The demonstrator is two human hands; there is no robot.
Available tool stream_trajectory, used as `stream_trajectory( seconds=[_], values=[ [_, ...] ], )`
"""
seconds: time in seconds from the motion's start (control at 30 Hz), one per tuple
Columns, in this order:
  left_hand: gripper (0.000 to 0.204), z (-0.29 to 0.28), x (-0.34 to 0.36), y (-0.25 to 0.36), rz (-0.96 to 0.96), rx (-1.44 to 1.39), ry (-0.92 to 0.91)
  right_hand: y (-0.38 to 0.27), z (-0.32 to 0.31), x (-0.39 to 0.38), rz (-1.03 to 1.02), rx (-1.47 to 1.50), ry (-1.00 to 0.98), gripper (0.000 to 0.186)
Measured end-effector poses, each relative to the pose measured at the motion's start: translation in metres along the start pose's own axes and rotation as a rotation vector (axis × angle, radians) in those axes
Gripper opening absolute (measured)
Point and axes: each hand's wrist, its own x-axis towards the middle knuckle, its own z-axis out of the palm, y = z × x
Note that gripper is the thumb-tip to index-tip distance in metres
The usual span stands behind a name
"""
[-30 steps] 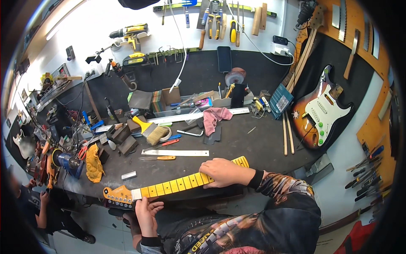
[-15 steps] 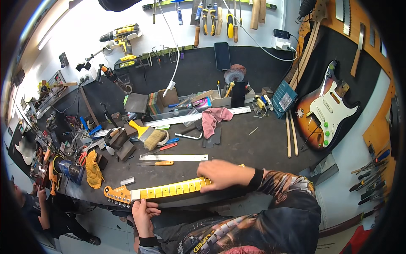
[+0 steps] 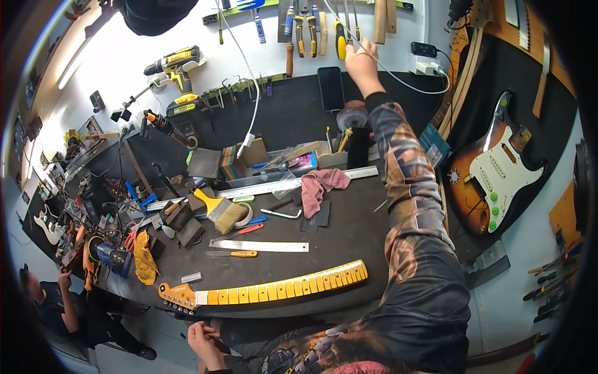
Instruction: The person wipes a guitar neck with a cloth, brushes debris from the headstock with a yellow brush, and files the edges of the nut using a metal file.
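A yellow-lacquered wooden guitar neck with dark fret lines is laid lengthwise along the near edge of the dark workbench, its headstock to the left. Below that headstock, off the bench edge, the left hand is seen with fingers curled together; whether anything is gripped there cannot be told. The right hand is stretched far up to the white tool wall, its fingers closed around a yellow-and-black handled screwdriver hung among other tools. Just beyond the neck, a long steel ruler and an orange-handled knife are laid flat. Farther back, a wide yellow-handled brush and a crumpled pink rag are seen. A sunburst electric guitar body with white pickguard is propped at the right. A yellow-and-black cordless drill is hung at far left.
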Motion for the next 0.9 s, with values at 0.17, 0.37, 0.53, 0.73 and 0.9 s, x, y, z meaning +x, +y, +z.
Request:
stream_trajectory(
  seconds=[0.17,0.37,0.53,0.73,0.9],
  values=[
    [0.021,-0.056,-0.026,-0.017,-0.231,0.05,0.181,0.002,0.017,0.044,0.171,-0.011,0.004,0.06],
    [0.019,-0.078,-0.052,-0.043,-0.321,-0.018,0.264,-0.017,0.022,0.031,0.177,-0.132,0.111,0.047],
    [0.019,-0.084,-0.044,-0.066,-0.375,0.013,0.223,0.005,0.031,0.046,0.14,-0.061,0.113,0.047],
    [0.022,-0.085,-0.043,-0.081,-0.405,0.041,0.197,0.009,0.028,0.069,0.18,-0.042,-0.039,0.045],
    [0.024,-0.091,-0.046,-0.092,-0.4,0.052,0.125,-0.005,0.013,0.067,0.221,0.037,-0.102,0.044]
  ],
)
